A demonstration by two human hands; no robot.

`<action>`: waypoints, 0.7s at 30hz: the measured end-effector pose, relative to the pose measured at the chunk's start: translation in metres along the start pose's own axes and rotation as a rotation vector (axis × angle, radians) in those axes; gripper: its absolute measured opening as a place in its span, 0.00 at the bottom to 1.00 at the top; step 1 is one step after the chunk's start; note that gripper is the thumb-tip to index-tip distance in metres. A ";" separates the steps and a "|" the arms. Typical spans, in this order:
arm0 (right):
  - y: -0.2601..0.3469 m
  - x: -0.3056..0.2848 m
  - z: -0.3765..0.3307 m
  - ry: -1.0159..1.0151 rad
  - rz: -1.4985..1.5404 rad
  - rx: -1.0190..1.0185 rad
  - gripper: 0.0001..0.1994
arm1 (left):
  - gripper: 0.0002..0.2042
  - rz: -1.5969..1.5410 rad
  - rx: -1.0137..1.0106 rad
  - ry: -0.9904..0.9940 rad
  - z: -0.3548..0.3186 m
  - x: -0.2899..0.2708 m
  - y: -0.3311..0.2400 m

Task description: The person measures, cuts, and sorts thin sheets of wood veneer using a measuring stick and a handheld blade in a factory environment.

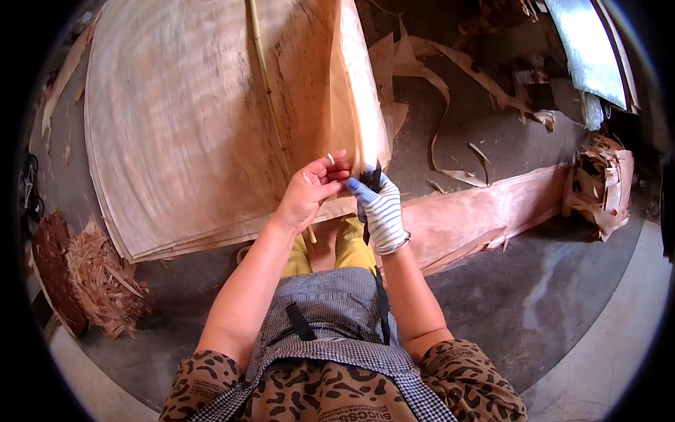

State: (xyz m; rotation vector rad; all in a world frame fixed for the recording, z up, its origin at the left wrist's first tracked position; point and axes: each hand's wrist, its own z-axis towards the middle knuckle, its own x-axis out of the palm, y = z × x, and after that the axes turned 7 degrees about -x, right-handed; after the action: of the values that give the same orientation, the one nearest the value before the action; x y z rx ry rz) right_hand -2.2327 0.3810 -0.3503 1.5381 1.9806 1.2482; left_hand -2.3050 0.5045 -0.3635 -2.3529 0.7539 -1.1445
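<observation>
Workshop floor (pixel 534 295) | veneer sheet (pixel 211 126) edge runs away, dead ahead | left hand (pixel 313 190) pinches its edge | gloved right hand (pixel 380 211) clenches dark blade (pixel 375 176) beside it

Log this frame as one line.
left hand: bare, pinching veneer sheet edge | right hand: striped glove, gripping dark blade at same edge | veneer stack on floor

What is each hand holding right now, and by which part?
The bare left hand pinches the lower edge of a thin wood veneer sheet. The gloved right hand holds a small dark tool by its lower end, against the same edge.
</observation>
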 end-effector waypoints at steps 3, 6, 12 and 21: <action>0.009 -0.004 0.000 0.000 -0.025 0.077 0.07 | 0.16 0.050 -0.016 -0.037 0.001 0.008 0.000; 0.001 -0.005 0.000 0.004 -0.072 -0.018 0.07 | 0.08 0.149 -0.088 -0.174 0.005 0.022 0.002; 0.002 -0.007 -0.003 -0.037 -0.046 0.036 0.06 | 0.07 0.260 -0.142 -0.243 0.016 0.014 0.008; 0.000 -0.025 0.015 -0.053 -0.139 0.056 0.03 | 0.07 0.301 -0.070 -0.328 0.031 0.015 0.022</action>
State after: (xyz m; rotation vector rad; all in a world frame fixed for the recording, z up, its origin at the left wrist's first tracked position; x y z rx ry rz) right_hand -2.2133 0.3647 -0.3650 1.4165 2.0659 1.0947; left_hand -2.2781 0.4819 -0.3855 -2.3009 0.9940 -0.5987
